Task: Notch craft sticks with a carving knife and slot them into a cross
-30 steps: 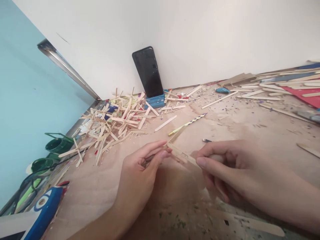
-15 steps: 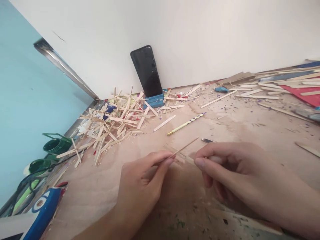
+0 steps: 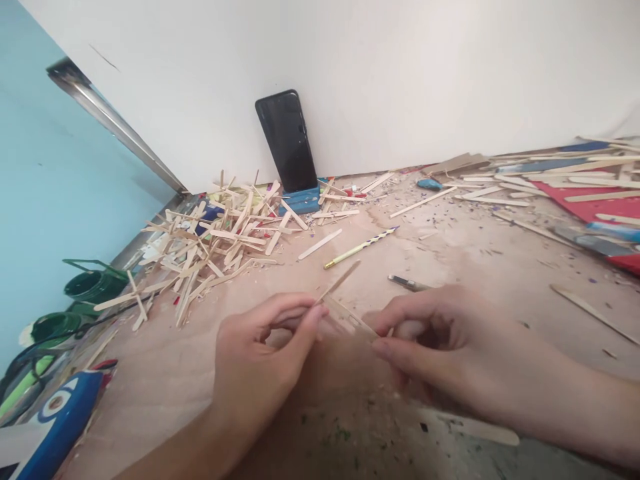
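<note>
My left hand pinches a thin wooden craft stick between thumb and fingers, and its free end slants up to the right. Between thumb and forefinger, my right hand grips a second craft stick by its near end. That stick points up and left, toward my left fingertips. The two sticks come close together there; I cannot tell whether they touch. Just beyond my right hand lies a slim dark-tipped tool, partly covered by the hand. A yellow patterned pencil rests on the table farther off.
A tangled pile of craft sticks spreads at the left back. A black phone leans upright in a blue stand against the white wall. Green cups stand at the left edge. More sticks lie over a red sheet at right.
My left hand has shifted slightly left, tilting its stick more steeply. My right hand has moved left too, and its stick now shows more clearly. The whole view has swung a little right.
</note>
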Demonstrator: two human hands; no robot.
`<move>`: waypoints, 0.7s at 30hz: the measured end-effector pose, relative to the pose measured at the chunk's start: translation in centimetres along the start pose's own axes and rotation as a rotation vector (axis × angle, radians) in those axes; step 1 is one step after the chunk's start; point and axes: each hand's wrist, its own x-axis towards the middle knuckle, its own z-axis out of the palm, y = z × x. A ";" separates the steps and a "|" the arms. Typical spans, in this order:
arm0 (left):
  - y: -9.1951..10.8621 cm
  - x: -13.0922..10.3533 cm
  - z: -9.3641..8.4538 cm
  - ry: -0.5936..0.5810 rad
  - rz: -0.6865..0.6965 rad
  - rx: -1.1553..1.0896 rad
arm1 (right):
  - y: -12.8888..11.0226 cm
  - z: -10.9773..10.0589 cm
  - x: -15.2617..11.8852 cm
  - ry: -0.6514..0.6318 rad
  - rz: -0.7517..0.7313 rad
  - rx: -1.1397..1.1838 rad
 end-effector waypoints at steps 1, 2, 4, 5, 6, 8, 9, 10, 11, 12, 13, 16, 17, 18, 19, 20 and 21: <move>0.1 0.1 0.0 -0.021 -0.058 -0.074 | -0.3 -0.4 -0.1 0.038 -0.031 -0.064; 0.2 0.3 0.0 -0.042 -0.098 -0.144 | -0.6 -0.8 -0.1 0.082 -0.063 -0.127; 0.2 0.7 0.1 -0.058 -0.158 -0.256 | -0.9 -1.6 -0.2 0.134 -0.091 -0.209; 0.1 0.9 0.1 -0.053 -0.190 -0.292 | -1.0 -1.8 -0.2 0.136 -0.087 -0.229; 0.0 1.0 0.1 -0.044 -0.223 -0.318 | -1.1 -2.0 -0.3 0.123 -0.078 -0.245; -0.3 1.3 0.1 -0.046 -0.270 -0.363 | -1.1 -2.4 -0.3 0.111 -0.092 -0.301; -0.5 1.4 0.1 -0.059 -0.281 -0.385 | -1.1 -2.5 -0.3 0.126 -0.119 -0.358; -0.6 1.4 0.0 -0.076 -0.284 -0.411 | -1.1 -2.6 -0.2 0.157 -0.152 -0.437; -0.6 1.4 0.0 -0.097 -0.283 -0.434 | -1.2 -2.8 -0.1 0.197 -0.183 -0.532; -0.6 1.4 -0.1 -0.118 -0.280 -0.453 | -1.2 -3.0 0.0 0.234 -0.206 -0.635; -0.6 1.4 -0.1 -0.136 -0.281 -0.465 | -1.3 -3.1 0.1 0.267 -0.222 -0.734; -0.6 1.4 -0.2 -0.161 -0.282 -0.473 | -1.1 -3.6 0.3 0.342 -0.261 -0.944; -0.6 1.4 -0.1 -0.160 -0.273 -0.475 | -1.0 -3.7 0.3 0.370 -0.287 -0.988; -0.6 1.5 -0.1 -0.159 -0.260 -0.476 | -0.9 -3.8 0.3 0.400 -0.322 -1.031; -0.6 1.5 -0.1 -0.161 -0.246 -0.477 | -0.8 -3.9 0.3 0.432 -0.364 -1.071; -0.5 1.6 -0.1 -0.164 -0.236 -0.478 | -0.8 -4.0 0.3 0.458 -0.406 -1.107; -0.5 1.6 -0.1 -0.172 -0.234 -0.477 | -0.8 -4.2 0.3 0.472 -0.437 -1.141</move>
